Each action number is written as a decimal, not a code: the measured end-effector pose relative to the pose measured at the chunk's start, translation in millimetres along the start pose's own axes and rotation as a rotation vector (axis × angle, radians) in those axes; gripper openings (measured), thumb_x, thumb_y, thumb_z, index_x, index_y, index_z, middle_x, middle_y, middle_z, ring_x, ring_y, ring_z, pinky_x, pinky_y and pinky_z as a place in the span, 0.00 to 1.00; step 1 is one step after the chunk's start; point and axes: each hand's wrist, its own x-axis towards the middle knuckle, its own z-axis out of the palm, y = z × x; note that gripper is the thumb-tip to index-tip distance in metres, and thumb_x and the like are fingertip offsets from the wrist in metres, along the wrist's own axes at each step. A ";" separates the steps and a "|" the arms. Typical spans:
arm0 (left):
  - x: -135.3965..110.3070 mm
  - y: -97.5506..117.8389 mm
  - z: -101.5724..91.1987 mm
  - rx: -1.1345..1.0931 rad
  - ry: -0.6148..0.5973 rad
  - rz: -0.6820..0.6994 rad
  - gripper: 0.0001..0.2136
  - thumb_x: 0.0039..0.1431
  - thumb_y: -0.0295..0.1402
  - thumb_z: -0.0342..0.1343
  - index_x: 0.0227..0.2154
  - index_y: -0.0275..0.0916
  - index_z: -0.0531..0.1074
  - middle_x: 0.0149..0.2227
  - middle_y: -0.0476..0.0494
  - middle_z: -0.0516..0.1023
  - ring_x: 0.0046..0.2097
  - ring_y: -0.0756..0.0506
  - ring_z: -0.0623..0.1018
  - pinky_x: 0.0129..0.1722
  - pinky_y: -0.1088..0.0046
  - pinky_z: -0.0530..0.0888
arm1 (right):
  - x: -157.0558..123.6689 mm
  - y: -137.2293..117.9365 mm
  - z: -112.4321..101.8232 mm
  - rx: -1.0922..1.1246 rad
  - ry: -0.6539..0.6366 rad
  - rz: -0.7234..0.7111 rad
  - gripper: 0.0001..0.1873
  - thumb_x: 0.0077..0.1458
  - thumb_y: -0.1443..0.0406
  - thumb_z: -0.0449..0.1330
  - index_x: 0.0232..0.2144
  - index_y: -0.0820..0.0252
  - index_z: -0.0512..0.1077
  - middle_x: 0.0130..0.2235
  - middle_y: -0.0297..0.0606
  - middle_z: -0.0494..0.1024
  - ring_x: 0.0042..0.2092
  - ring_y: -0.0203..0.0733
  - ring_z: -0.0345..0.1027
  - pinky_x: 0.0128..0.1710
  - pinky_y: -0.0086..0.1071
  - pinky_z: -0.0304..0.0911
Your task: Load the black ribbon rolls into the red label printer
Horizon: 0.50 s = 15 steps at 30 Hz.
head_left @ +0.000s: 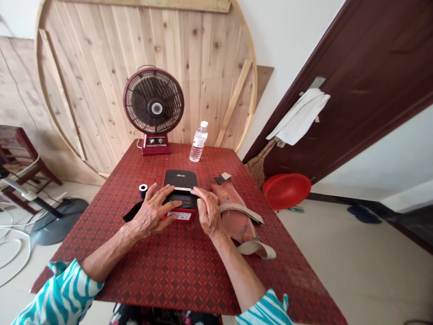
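Observation:
A small red and black box-shaped device (180,179) with a raised black top and a white label on its near side stands on the table; it looks like a label printer. My left hand (155,207) comes over it from the left, fingers spread, tips touching the white strip and the dark recess. At its right edge, my right hand (209,208) has its fingers close together, gripping the rim with the thumb near the front. Left of the device are a small black roll with a white core (143,190) and a black strip (132,212), partly behind my left hand.
The patterned red table (189,271) carries a red fan (154,106) and a water bottle (198,142) at the back. A worn reddish pouch with pale straps (233,212) lies right. Beyond the right edge, a red basin (287,191) and a broom (259,164) stand by the door.

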 end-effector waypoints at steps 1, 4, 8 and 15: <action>-0.3 0.2 -0.3 -0.001 -0.004 -0.003 0.15 0.60 0.36 0.53 0.50 0.43 0.71 0.61 0.31 0.63 0.61 0.36 0.64 0.61 0.45 0.52 | -0.5 -0.2 0.2 -0.003 0.001 0.001 0.18 0.65 0.64 0.44 0.54 0.54 0.64 0.45 0.39 0.79 0.50 0.44 0.70 0.51 0.43 0.59; -0.3 0.9 -0.3 -0.013 -0.006 -0.015 0.16 0.60 0.37 0.54 0.51 0.44 0.71 0.62 0.30 0.61 0.61 0.37 0.65 0.61 0.46 0.51 | -1.7 -1.1 0.6 -0.030 -0.008 0.003 0.18 0.65 0.65 0.44 0.54 0.55 0.65 0.45 0.39 0.79 0.49 0.43 0.71 0.51 0.42 0.59; 1.3 -1.7 0.3 -0.073 -0.001 -0.028 0.16 0.60 0.40 0.54 0.50 0.45 0.72 0.62 0.32 0.61 0.60 0.39 0.67 0.63 0.46 0.48 | -3.0 -2.1 3.0 -0.077 -0.008 -0.028 0.18 0.65 0.66 0.44 0.53 0.57 0.65 0.45 0.41 0.78 0.49 0.43 0.71 0.51 0.41 0.58; -6.2 -28.5 -10.9 -0.291 0.348 -0.375 0.18 0.62 0.42 0.50 0.51 0.40 0.69 0.56 0.37 0.69 0.57 0.41 0.69 0.58 0.58 0.63 | -10.4 0.7 16.1 -0.045 0.093 -0.042 0.18 0.64 0.66 0.45 0.53 0.56 0.66 0.48 0.43 0.75 0.52 0.45 0.68 0.52 0.43 0.61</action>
